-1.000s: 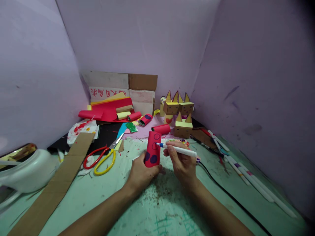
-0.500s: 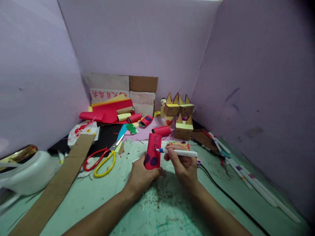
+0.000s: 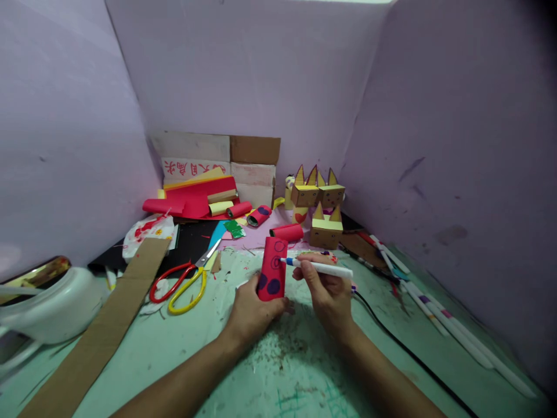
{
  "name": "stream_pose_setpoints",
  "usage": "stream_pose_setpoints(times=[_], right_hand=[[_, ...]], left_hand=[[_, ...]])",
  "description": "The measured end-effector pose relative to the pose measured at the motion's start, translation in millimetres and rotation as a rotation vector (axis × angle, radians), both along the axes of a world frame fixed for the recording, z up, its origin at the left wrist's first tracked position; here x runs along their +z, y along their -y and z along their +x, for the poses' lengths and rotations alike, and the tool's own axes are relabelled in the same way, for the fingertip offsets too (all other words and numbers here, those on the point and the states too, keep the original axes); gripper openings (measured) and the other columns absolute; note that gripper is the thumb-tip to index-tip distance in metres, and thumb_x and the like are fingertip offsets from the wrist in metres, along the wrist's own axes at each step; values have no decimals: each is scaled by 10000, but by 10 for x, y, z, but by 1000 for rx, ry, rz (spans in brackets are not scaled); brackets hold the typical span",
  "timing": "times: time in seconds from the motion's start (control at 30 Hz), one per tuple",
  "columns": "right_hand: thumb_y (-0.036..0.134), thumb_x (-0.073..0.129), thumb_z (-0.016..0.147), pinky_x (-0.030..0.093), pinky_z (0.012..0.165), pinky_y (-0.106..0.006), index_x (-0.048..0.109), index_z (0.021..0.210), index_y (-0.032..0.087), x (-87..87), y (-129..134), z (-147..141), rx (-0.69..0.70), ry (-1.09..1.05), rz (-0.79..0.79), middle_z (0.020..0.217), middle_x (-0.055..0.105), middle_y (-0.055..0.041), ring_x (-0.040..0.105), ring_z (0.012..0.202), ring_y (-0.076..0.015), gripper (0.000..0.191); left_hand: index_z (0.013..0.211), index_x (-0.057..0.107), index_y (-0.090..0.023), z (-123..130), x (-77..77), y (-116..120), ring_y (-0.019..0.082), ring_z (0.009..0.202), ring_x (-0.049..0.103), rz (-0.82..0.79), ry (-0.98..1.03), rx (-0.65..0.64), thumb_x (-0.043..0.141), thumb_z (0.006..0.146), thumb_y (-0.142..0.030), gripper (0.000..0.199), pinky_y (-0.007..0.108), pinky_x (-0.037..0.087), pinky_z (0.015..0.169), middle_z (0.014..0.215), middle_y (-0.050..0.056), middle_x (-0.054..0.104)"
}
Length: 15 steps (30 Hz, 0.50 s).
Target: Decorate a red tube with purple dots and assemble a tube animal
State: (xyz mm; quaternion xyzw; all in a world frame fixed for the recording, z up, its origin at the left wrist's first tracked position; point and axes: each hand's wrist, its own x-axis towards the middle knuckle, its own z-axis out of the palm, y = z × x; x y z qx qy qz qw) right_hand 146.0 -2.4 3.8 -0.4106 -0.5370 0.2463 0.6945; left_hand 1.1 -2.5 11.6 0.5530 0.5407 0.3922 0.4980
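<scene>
1. We sit at a stained, pale green bench (image 3: 148, 342).
2. A long, flat, brown cardboard strip (image 3: 108, 319) runs back from its near left corner.
3. Red-and-yellow-handled metal scissors (image 3: 201, 269) lie open beside that strip.
4. Our left hand (image 3: 250, 307) grasps a red cylindrical paper tube (image 3: 275, 270) with purple spots, midway between the bench's side edges.
5. Our right hand (image 3: 326, 296) pinches a slim white-and-blue plastic marker (image 3: 322, 267), tip at the tube's outlined circle.
</scene>
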Motion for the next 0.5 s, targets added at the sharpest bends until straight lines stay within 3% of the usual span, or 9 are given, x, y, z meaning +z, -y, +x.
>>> stream_pose_setpoints(times=[0.37, 0.5], right_hand=[[350, 666, 850, 493, 529, -270, 724, 835, 197, 32, 23, -6, 108, 3, -39, 636, 674, -14, 628, 570, -160, 164], [359, 652, 870, 485, 521, -265, 712, 837, 193, 13, 9, 6, 63, -9, -27, 615, 656, -4, 613, 553, -152, 180]], left_hand=[[768, 584, -170, 18, 3, -25, 117, 555, 487, -24, 29, 2, 750, 549, -187, 275, 236, 416, 521, 617, -44, 589], [766, 583, -173, 11, -14, -20, 111, 542, 484, -10, 39, -7, 753, 558, -184, 269, 229, 409, 506, 605, -53, 579]])
